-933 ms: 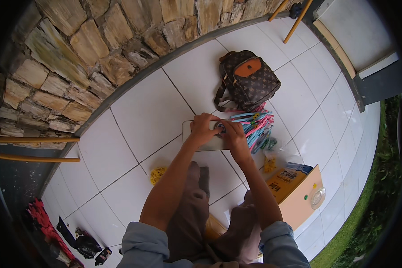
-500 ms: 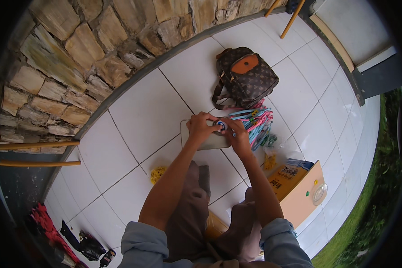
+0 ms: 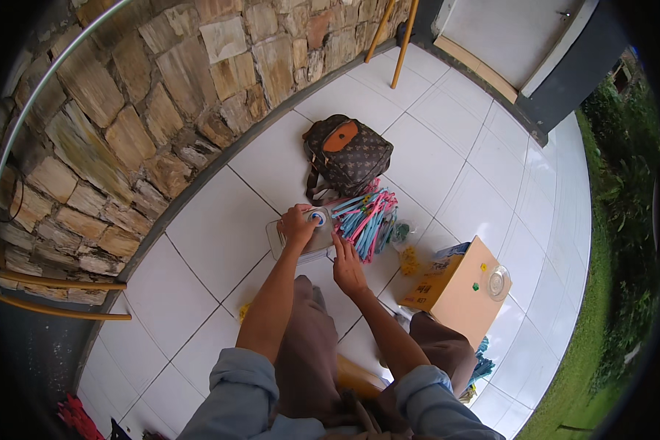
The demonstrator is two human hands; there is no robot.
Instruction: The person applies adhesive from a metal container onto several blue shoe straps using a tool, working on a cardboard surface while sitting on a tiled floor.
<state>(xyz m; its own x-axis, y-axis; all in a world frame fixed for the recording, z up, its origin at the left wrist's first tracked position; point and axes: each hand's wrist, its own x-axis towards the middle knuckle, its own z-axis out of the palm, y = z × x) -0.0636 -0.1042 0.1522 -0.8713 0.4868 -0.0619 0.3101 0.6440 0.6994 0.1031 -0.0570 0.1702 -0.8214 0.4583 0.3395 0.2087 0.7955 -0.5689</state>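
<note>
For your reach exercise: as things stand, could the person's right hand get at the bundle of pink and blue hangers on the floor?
Probably yes. The right hand lies on the tile right beside the bundle of pink and blue hangers, and nothing shows between them.

Brown patterned bag (image 3: 347, 152) near stone wall (image 3: 147, 95); cardboard box (image 3: 458, 290) on tiles.

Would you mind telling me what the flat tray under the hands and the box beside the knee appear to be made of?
The tray looks like clear, glossy plastic: the tile shows through its rim. The box looks like matte brown cardboard, with flat folded panels. Both are judged by look alone.
</note>
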